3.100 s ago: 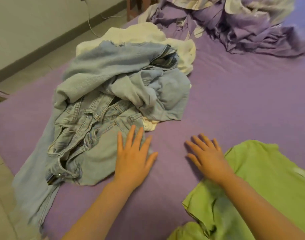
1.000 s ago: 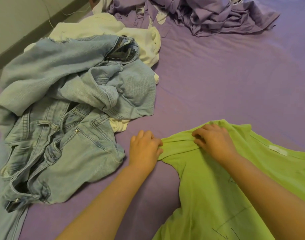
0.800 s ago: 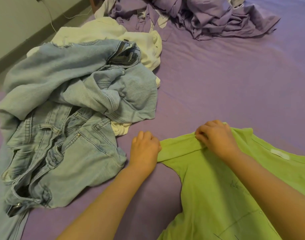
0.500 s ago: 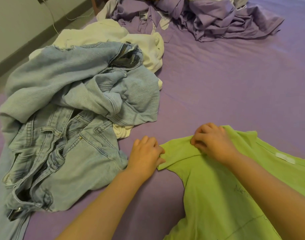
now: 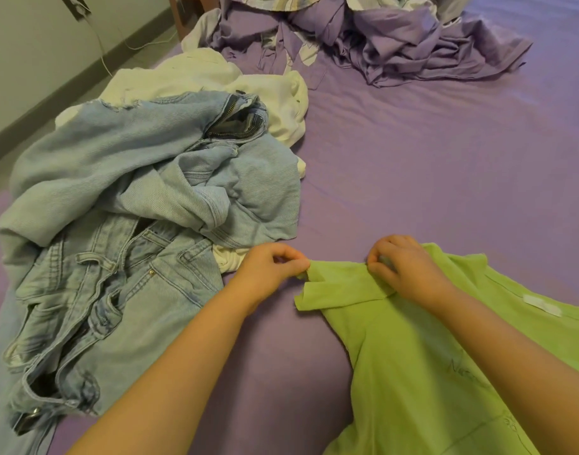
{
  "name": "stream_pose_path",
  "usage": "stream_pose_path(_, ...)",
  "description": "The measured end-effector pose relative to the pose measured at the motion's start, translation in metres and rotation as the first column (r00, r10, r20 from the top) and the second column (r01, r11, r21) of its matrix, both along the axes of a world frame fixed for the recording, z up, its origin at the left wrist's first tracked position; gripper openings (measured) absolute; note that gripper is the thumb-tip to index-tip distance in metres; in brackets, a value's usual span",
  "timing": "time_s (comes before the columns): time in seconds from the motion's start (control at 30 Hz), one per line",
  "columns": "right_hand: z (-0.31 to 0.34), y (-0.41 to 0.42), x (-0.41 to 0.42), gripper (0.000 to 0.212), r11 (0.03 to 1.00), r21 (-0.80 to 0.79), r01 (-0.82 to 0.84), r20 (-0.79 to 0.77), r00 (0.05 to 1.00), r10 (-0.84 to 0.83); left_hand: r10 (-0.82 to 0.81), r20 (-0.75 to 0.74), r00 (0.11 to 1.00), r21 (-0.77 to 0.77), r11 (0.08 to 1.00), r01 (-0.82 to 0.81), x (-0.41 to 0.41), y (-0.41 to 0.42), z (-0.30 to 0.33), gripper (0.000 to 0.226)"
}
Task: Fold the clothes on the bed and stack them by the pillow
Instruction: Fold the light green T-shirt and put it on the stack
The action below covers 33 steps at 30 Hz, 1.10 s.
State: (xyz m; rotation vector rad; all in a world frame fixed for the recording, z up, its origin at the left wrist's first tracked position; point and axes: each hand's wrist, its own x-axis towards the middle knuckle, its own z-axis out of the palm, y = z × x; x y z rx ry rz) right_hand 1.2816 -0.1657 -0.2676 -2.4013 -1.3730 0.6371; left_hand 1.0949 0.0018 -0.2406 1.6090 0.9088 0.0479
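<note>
A lime green T-shirt [image 5: 413, 356] lies spread on the purple bed sheet [image 5: 429, 165] at the lower right, its sleeve pointing left. My left hand [image 5: 270, 269] pinches the sleeve's outer tip. My right hand [image 5: 403, 267] pinches the fabric at the shoulder seam, a little to the right. A heap of light blue denim, jeans [image 5: 94, 316] under a jacket [image 5: 143, 165], lies to the left. A cream garment [image 5: 216, 77] sits behind the denim.
A crumpled purple blanket [image 5: 396, 37] with patterned bedding fills the far end of the bed. The bed's left edge drops to a grey floor with a wall, a socket [image 5: 76, 6] and a white cable. A wooden furniture leg [image 5: 179, 11] stands beyond.
Both hands came off the sheet and took hold of the green shirt's sleeve. In the last second the sleeve has been drawn out flatter to the left, its edge folded over.
</note>
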Motion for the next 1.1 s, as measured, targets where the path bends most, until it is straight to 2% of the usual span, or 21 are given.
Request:
stream_pose_path(0.07, 0.003, 0.003, -0.001, 0.006, 0.998, 0.045, 0.034, -0.03, 0.999, -0.033, 0.096, 0.011, 0.995, -0.12, 0.988, -0.094, 0.008, 0.005, 0.001, 0.008)
stream_pose_path(0.2, 0.002, 0.006, -0.006, 0.016, 0.995, 0.097, 0.03, -0.049, 0.998, -0.025, 0.296, -0.042, 0.954, -0.225, 0.928, -0.298, 0.018, 0.015, -0.004, 0.015)
stream_pose_path(0.27, 0.0, 0.005, -0.005, 0.027, 0.999, 0.038, -0.007, 0.065, 0.998, 0.005, 0.404, -0.086, 0.911, -0.314, 0.857, -0.41, 0.024, 0.016, -0.006, 0.022)
stream_pose_path(0.3, -0.002, 0.003, -0.002, 0.032, 1.0, 0.003, -0.008, 0.138, 0.99, 0.008, 0.45, -0.109, 0.886, -0.311, 0.831, -0.46, 0.027, 0.015, -0.008, 0.026)
stream_pose_path(0.37, -0.002, -0.004, 0.008, 0.036, 0.998, -0.02, 0.056, 0.201, 0.978, -0.051, 0.465, -0.137, 0.875, -0.185, 0.856, -0.484, 0.031, 0.012, -0.015, 0.03)
stream_pose_path(0.43, -0.004, -0.013, 0.021, 0.035, 0.992, -0.044, 0.12, 0.168, 0.98, -0.111, 0.383, -0.131, 0.914, -0.053, 0.918, -0.393, 0.032, 0.004, -0.017, 0.027)
stream_pose_path(0.47, -0.004, -0.018, 0.026, 0.035, 0.989, -0.072, 0.126, 0.149, 0.982, -0.114, 0.308, -0.144, 0.94, -0.018, 0.949, -0.314, 0.031, -0.002, -0.017, 0.039)
stream_pose_path(0.53, -0.005, -0.028, 0.035, 0.036, 0.985, -0.112, 0.128, 0.115, 0.987, -0.115, 0.135, -0.196, 0.971, 0.09, 0.989, -0.119, 0.026, -0.012, -0.023, 0.079)
stream_pose_path(0.57, -0.004, -0.032, 0.038, 0.036, 0.981, -0.127, 0.144, 0.105, 0.986, -0.131, 0.08, -0.209, 0.975, 0.188, 0.981, -0.04, 0.024, -0.017, -0.027, 0.08)
stream_pose_path(0.67, -0.002, -0.04, 0.045, 0.022, 0.973, -0.154, 0.173, 0.116, 0.981, -0.156, 0.115, -0.074, 0.991, 0.495, 0.867, -0.064, 0.022, -0.017, -0.027, 0.031)
stream_pose_path(0.73, -0.001, -0.041, 0.046, 0.013, 0.971, -0.068, 0.228, 0.079, 0.972, -0.222, 0.146, 0.043, 0.988, 0.587, 0.797, -0.143, 0.024, -0.011, -0.022, 0.015)
stream_pose_path(0.8, -0.002, -0.037, 0.046, 0.017, 0.948, -0.007, 0.319, 0.103, 0.943, -0.316, 0.11, 0.027, 0.994, 0.671, 0.735, -0.1, 0.028, -0.004, -0.02, 0.018)
stream_pose_path(0.9, -0.011, -0.025, 0.043, 0.023, 0.944, -0.041, 0.328, 0.308, 0.902, -0.301, 0.071, -0.179, 0.981, 0.73, 0.679, 0.084, 0.036, 0.004, -0.021, 0.026)
stream_pose_path(0.97, -0.016, -0.017, 0.039, 0.024, 0.94, -0.067, 0.334, 0.345, 0.892, -0.292, 0.083, -0.275, 0.958, 0.768, 0.618, 0.167, 0.039, 0.002, -0.019, 0.027)
stream_pose_path(1.03, -0.018, -0.016, 0.033, 0.024, 0.933, -0.009, 0.359, 0.339, 0.879, -0.335, 0.062, -0.245, 0.968, 0.851, 0.492, 0.184, 0.036, -0.011, -0.014, 0.024)
stream_pose_path(1.1, -0.012, -0.028, 0.02, 0.029, 0.926, 0.098, 0.364, 0.32, 0.87, -0.376, -0.1, -0.122, 0.988, 0.922, 0.356, 0.15, 0.027, -0.036, -0.016, 0.023)
